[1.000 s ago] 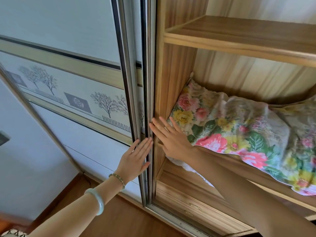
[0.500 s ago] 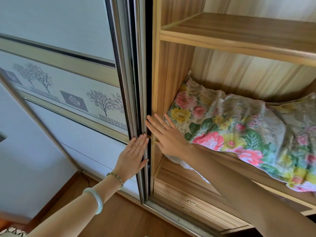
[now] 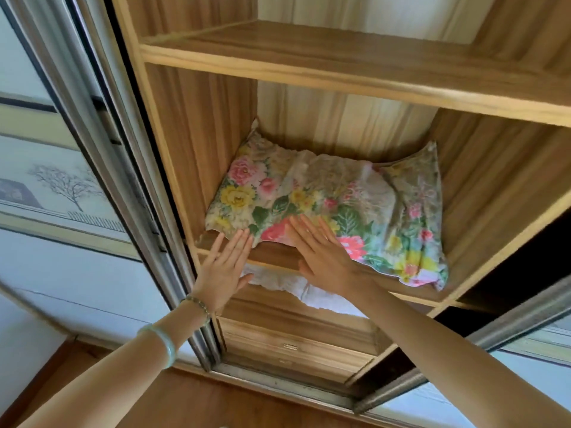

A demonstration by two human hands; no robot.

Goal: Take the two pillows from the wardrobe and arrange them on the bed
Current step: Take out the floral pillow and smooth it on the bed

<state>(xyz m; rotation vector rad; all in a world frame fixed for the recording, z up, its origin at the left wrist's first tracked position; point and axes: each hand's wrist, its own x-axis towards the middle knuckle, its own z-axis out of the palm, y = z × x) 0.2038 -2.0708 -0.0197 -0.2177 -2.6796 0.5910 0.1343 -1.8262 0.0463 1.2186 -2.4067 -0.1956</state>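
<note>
Pink-flowered pillow (image 3: 327,193) under right hand (image 3: 324,261)

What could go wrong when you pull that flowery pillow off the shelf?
The flowery pillow hangs over the shelf edge at its right corner. The left hand and the right hand are both flat and grip nothing, so the pillow might slide off and drop to the floor. The upper shelf sits close above, so lifting the pillow high could bump knuckles against it.
</note>
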